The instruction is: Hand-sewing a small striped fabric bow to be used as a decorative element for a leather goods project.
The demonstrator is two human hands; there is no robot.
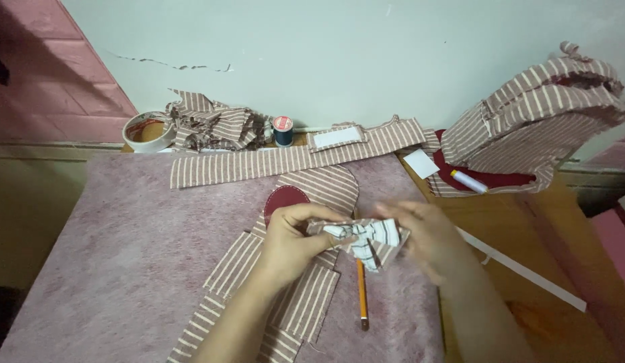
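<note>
My left hand [292,238] and my right hand [426,236] together grip a small folded piece of striped fabric [366,236], brown-and-white outside with a white checked lining showing. They hold it above a pink felt mat [124,255]. An orange pencil [361,296] lies on the mat just below the piece. Under my left wrist lie several rectangular striped fabric panels [305,302]. Behind my hands sits a rounded striped piece [329,187] with a dark red oval patch [285,199].
A long striped strip [258,165] lies across the mat's far edge. A tape roll [147,131], fabric scraps [215,124] and a blue thread spool [283,130] stand by the wall. At right are a stacked striped bundle [534,114], a glue stick [468,181], a white card [420,163] and a white ruler [527,272].
</note>
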